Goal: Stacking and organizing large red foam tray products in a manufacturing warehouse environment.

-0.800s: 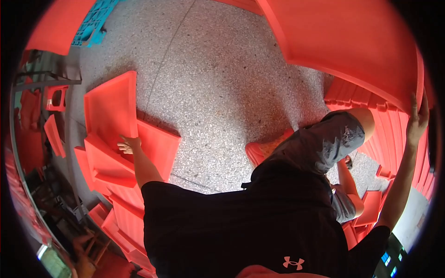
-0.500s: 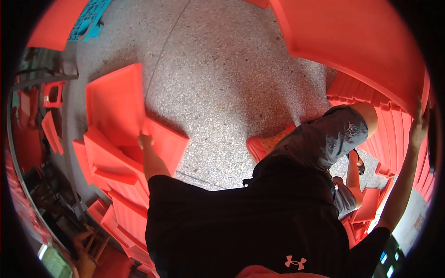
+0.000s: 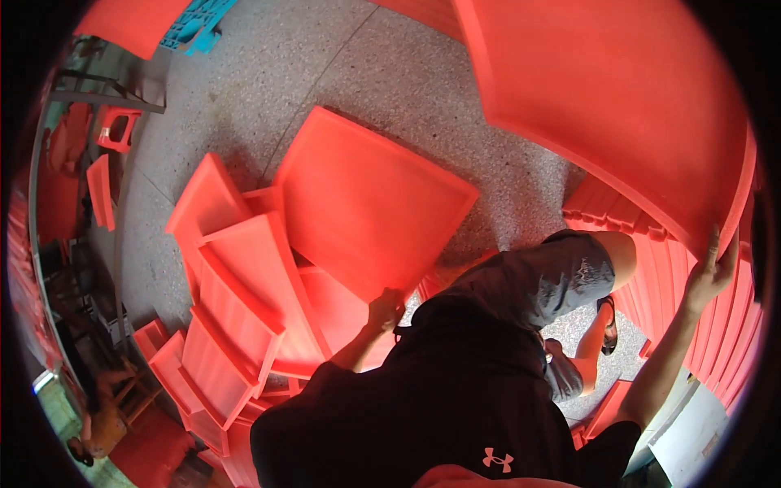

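A flat red plastic panel with a raised rim (image 3: 370,195) tilts in the middle of the view. My left hand (image 3: 386,309) is closed on its near corner. Farther right, my right hand (image 3: 711,275) grips the lower edge of a large red panel (image 3: 602,89), which fills the upper right. Its fingers are partly hidden by that edge. To the left, close to the held panel, lies a loose pile of similar red panels (image 3: 252,276), overlapping at different angles.
A long row of red panels (image 3: 683,293) stands closely packed at the right, beyond my leg. A blue-green plastic crate (image 3: 194,28) sits at the far left. Left of the pile are a red stool (image 3: 119,128) and a dark metal frame (image 3: 106,85). Speckled floor (image 3: 268,73) lies between.
My left hand has moved right and nearer to my body, swinging a red panel off the pile toward the middle. My right hand still holds the large panel's edge.
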`<action>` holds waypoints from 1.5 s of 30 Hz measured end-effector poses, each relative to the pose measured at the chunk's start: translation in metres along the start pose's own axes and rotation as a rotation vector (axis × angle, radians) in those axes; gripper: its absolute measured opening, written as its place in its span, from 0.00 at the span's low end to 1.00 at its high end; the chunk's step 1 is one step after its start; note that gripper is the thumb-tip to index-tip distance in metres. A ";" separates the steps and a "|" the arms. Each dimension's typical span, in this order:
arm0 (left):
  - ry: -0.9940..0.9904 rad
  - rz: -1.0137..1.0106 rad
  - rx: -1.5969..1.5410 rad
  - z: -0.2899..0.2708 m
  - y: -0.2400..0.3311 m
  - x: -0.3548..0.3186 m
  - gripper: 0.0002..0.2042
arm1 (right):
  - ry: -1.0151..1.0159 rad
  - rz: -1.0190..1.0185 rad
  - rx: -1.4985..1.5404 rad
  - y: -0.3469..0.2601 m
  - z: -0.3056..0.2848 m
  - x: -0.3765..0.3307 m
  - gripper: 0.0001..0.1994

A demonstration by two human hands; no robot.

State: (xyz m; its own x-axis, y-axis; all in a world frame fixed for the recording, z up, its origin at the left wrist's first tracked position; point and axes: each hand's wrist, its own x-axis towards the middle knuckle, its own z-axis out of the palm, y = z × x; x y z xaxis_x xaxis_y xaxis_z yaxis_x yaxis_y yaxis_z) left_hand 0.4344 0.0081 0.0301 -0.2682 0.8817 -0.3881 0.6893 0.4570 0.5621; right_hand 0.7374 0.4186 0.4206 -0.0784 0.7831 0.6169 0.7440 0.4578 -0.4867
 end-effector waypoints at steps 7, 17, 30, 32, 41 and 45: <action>0.146 0.149 -0.819 -0.055 0.171 0.154 0.18 | 0.161 -0.212 0.199 -0.045 0.010 -0.004 0.23; 0.486 -0.522 0.201 -0.074 -0.162 0.295 0.52 | 0.098 -0.386 -0.227 -0.048 0.026 -0.017 0.24; 0.767 -0.973 -1.004 -0.042 -0.151 0.369 0.56 | -0.030 -0.255 -0.419 -0.026 0.031 -0.032 0.25; 0.683 -0.997 -1.071 -0.053 -0.157 0.379 0.56 | -0.042 -0.272 -0.400 -0.026 0.032 -0.034 0.25; 0.553 -1.015 -1.385 -0.065 -0.162 0.403 0.47 | -0.131 -0.222 -0.367 -0.025 0.036 -0.045 0.26; 0.800 -0.659 -1.488 -0.083 -0.115 0.370 0.38 | -0.106 -0.193 -0.380 -0.025 0.031 -0.042 0.25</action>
State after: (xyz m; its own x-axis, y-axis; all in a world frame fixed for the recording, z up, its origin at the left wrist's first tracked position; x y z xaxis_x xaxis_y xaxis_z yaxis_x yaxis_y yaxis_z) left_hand 0.2004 0.2913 -0.1177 -0.7515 0.1650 -0.6387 -0.6432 0.0318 0.7650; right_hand 0.7018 0.3877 0.3875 -0.2933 0.7463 0.5974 0.8988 0.4283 -0.0937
